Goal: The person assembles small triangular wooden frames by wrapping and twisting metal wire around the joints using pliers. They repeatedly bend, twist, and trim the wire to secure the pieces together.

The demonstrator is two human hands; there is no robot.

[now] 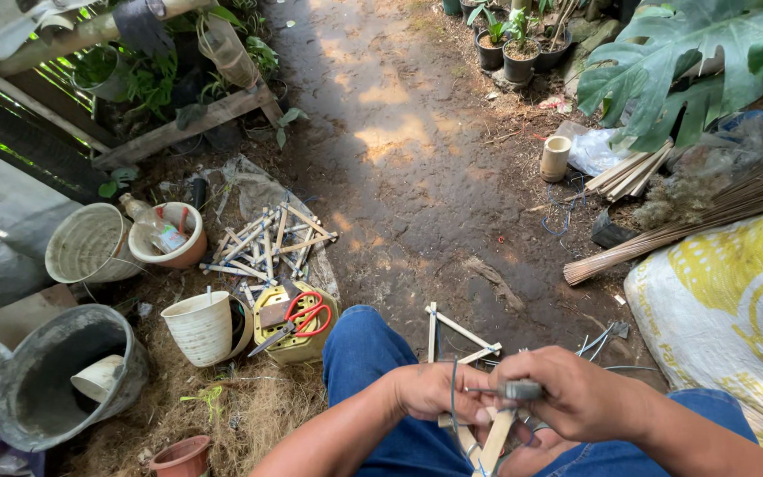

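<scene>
Bamboo, pale and split into thin sticks, made up the small frame (463, 340) that I saw propped just beyond my knees, its lower end running down between my hands. My left hand (434, 391) was closed around the lower sticks of that frame, fingers curled over the wood and over a thin wire that looped down past the wrist. My right hand (576, 397) was shut on a small grey-handled tool (516, 389), its tip pointing left toward the left hand's knuckles; I could not tell exactly what kind of tool it was. Both hands sat low in the view, above my blue jeans (368, 353), nearly touching each other. To my left on the ground lay a loose pile of similar sticks (267, 243), and nearer to me red-handled scissors (304, 315) rested on a yellow tub (268, 340). A white ribbed pot (198, 327) stood just beside that tub, with a grey bucket (55, 380) farther left. A bundle of thin brown straws (691, 221) lay on the right, against a white and yellow sack (726, 309).
</scene>
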